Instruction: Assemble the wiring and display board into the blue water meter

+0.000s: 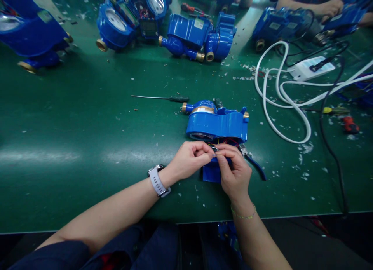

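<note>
A blue water meter (217,125) with brass pipe ends lies on its side on the green table, red and yellow wires coming out toward me. Just in front of it my left hand (194,158) pinches a thin wire (215,148) between thumb and forefinger. My right hand (234,167) is closed on the same wire close by, fingertips nearly touching the left ones. Beneath the hands sits a blue cover (211,173), partly hidden. Blue-handled pliers (256,167) lie beside my right hand, their jaws near its fingers. The wire ends are too small to make out.
A long screwdriver (161,98) lies behind the meter. More blue meters (186,31) stand along the back. To the right are a white power strip (313,68) with looped cable, a yellow screwdriver (335,110) and scattered scraps. A co-worker's hand (332,9) is at the far right.
</note>
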`<state>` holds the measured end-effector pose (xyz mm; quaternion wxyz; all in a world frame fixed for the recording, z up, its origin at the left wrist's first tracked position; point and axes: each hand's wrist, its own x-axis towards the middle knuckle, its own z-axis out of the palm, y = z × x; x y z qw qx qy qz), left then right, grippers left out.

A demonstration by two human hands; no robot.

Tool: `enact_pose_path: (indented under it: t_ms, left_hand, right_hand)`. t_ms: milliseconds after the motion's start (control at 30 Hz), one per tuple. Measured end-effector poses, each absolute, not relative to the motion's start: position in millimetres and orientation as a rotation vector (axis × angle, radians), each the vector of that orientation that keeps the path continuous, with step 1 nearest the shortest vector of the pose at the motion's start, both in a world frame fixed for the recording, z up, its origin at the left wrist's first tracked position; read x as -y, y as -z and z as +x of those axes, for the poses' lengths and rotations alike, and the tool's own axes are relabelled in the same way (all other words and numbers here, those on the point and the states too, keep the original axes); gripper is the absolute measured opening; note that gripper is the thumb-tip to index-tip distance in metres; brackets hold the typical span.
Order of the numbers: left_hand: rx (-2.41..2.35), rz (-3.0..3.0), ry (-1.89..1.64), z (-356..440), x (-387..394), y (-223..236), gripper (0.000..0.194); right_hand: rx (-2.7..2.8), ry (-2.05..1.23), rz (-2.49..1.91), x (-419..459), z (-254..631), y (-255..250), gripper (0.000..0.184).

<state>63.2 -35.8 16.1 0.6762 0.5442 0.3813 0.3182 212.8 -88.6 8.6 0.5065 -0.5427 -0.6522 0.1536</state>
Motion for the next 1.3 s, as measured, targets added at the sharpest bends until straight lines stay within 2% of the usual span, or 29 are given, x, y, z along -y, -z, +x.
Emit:
enact_pose_path:
  t_ms: [333, 733, 1067, 1300]
  left_hand:
    - [-0.862, 1.219, -0.721, 62.8, 36.5, -16.5, 0.019]
    - [-0.829, 1.239, -0.686, 60.4, 34.5, -17.1, 0.019]
    - [-0.841, 1.433, -0.779, 60.0, 34.9, -17.5, 0.016]
    - [-0.847, 1.426, -0.787, 61.0, 35.9, -16.8, 0.016]
  right_hand:
    - [1.657, -0.342, -1.264, 90.5, 213.2, -7.8, 0.016]
    - [1.623, -0.268, -1.309, 91.2, 215.7, -8.2, 0.011]
    - [1.648, -0.268, -1.287, 91.9, 217.7, -6.0, 0.016]
    - [1.649, -0.262, -1.288, 91.9, 217.4, -6.0, 0.014]
